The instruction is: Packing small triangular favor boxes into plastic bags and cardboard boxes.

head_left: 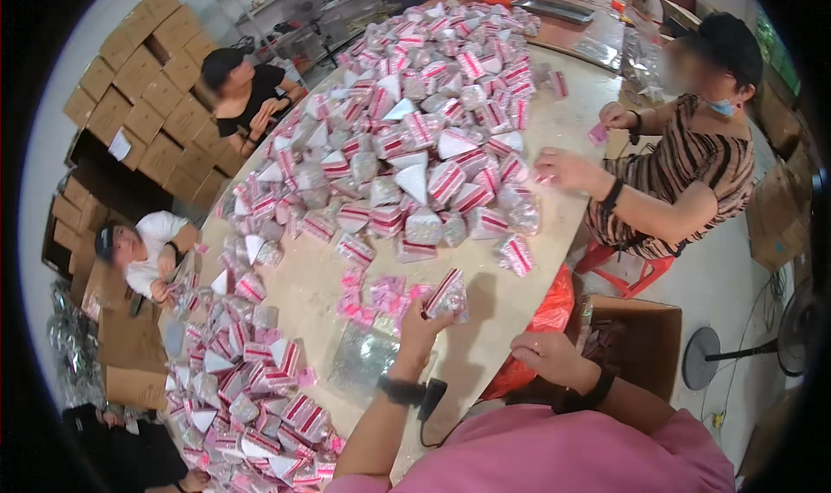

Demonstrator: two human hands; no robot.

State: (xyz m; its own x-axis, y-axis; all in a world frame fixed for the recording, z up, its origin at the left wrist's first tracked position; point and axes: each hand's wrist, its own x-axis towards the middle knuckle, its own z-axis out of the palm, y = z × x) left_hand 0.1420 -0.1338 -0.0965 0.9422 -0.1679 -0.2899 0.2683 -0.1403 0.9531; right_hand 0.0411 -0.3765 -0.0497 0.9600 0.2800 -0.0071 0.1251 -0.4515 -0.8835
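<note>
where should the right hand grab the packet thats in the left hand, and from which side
Probably by the free right side of the pink-banded packet, coming from the right: the left hand covers its lower left part, while its right side sticks out uncovered toward the right hand.

The packets (446, 181) heaped over the desk (305, 285) look like clear, crinkled plastic film catching the light, as does the held packet (447, 297) on the near side, while the desk itself seems smooth and only faintly shiny. Over to the right I see a wrinkled, glossy red plastic bag (551, 309) and a stool (629, 268) of smooth red plastic, and at far left matt brown cardboard boxes (160, 86); nearest of all, a pink shirt (563, 458) shows soft, dull cloth.
</note>
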